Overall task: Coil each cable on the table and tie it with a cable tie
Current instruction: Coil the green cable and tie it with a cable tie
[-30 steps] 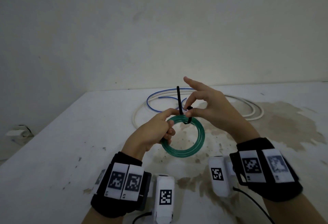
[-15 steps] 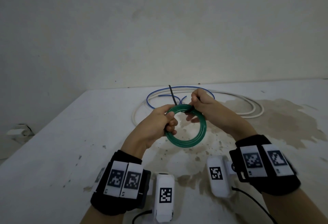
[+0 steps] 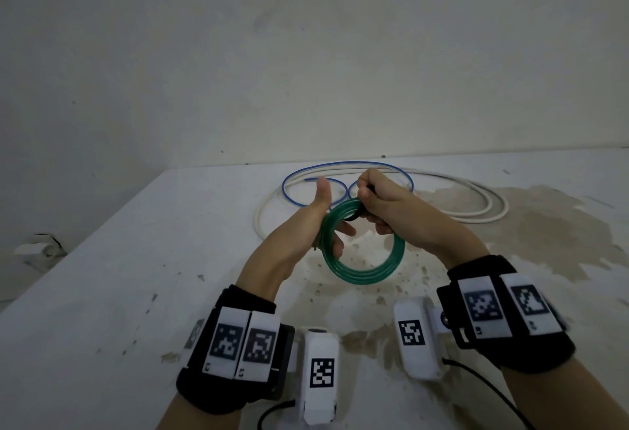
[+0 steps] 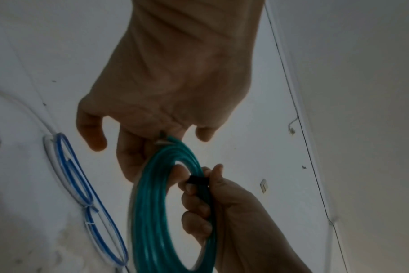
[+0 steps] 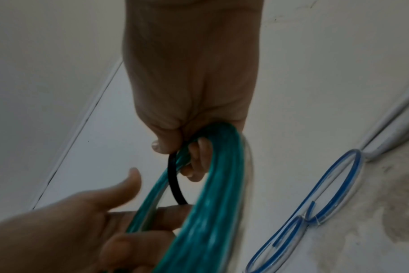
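Observation:
A green cable coil (image 3: 366,273) hangs upright above the table, between my hands. My left hand (image 3: 320,218) supports its left side on straight fingers, with the thumb lifted clear. The right hand (image 3: 377,201) is curled on the coil's top and grips a black cable tie (image 3: 355,217) looped round the strands. In the left wrist view the tie (image 4: 197,180) sits under the right hand's fingertips on the coil (image 4: 152,203). In the right wrist view the tie's loop (image 5: 174,182) runs round the coil (image 5: 210,212) below my right hand (image 5: 182,147). The tie's tail is hidden.
A blue cable (image 3: 340,167) lies in loops on the white table (image 3: 136,276) behind my hands. A long white cable (image 3: 490,205) curves around it to the right. The tabletop is stained brown at centre and right. A wall stands close behind, and the table's edge runs along the left.
The right hand went from pinching the upright tie to a fist on it. The tie's tail no longer sticks up. My left hand loosened its grip, and its thumb lifted off the coil.

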